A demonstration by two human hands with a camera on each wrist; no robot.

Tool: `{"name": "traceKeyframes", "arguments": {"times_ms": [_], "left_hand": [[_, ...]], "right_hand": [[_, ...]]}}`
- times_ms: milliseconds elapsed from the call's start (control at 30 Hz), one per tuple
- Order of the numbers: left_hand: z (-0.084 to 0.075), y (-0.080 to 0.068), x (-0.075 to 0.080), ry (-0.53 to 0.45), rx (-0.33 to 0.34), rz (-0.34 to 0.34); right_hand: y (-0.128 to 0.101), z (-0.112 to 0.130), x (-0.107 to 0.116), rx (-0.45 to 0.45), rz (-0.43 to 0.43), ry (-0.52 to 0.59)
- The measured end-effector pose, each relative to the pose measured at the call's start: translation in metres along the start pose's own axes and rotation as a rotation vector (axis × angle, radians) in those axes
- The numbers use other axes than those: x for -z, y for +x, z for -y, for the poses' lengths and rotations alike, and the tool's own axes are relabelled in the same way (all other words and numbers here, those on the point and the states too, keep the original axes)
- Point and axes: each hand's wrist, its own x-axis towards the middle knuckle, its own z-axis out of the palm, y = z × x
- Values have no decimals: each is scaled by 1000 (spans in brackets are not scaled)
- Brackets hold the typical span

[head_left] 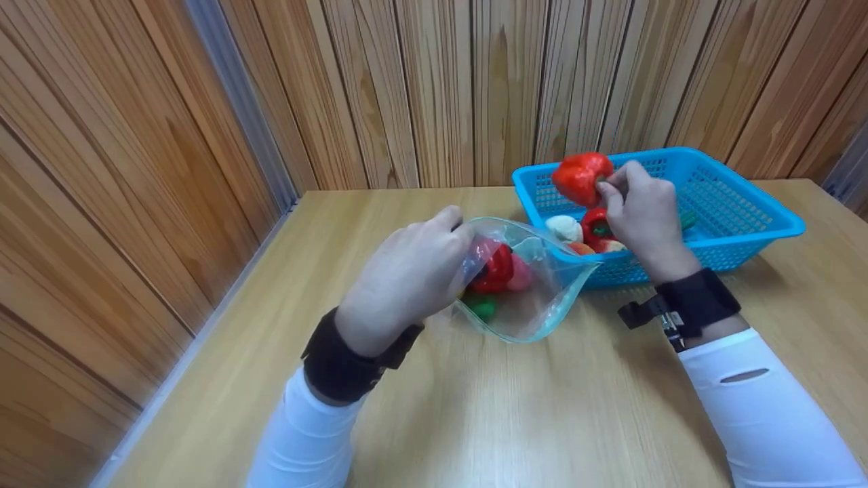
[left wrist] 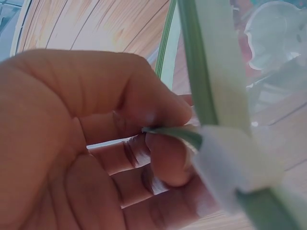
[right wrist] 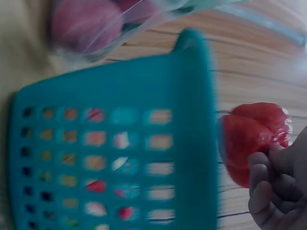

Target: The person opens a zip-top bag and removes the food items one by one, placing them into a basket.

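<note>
Two hands busy: right hand (head_left: 641, 210) gripping red pepper (head_left: 580, 177), upper right; left hand (head_left: 407, 278) pinching bag (head_left: 536, 298) rim; best held wide

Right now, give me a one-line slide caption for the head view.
Right hand lifts a red pepper above the blue basket while left hand holds open a clear zip bag.
</note>
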Motion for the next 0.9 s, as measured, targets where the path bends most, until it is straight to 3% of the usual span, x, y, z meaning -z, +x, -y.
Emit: {"name": "traceKeyframes", "arguments": {"times_ms": [200, 400, 500, 600, 700, 800, 900], "left_hand": [[-1, 1, 1, -20, 5, 33], [-1, 0, 1, -31, -7, 26], [0, 0, 0, -30, -12, 21], [0, 0, 0, -24, -10, 19], [0, 0, -1, -18, -11, 10], [0, 0, 0, -17, -15, 7], [-1, 1, 1, -23, -18, 18]], "right_hand": [[-4, -29, -9, -129, 148, -67], [0, -30, -8, -217, 339, -70], [1, -28, -7, -212, 387, -58], [1, -23, -7, -163, 331, -54], [0, -12, -5, -60, 203, -25], [0, 8, 0, 127, 19, 72], [-2, 37, 6, 391, -158, 265]]}}
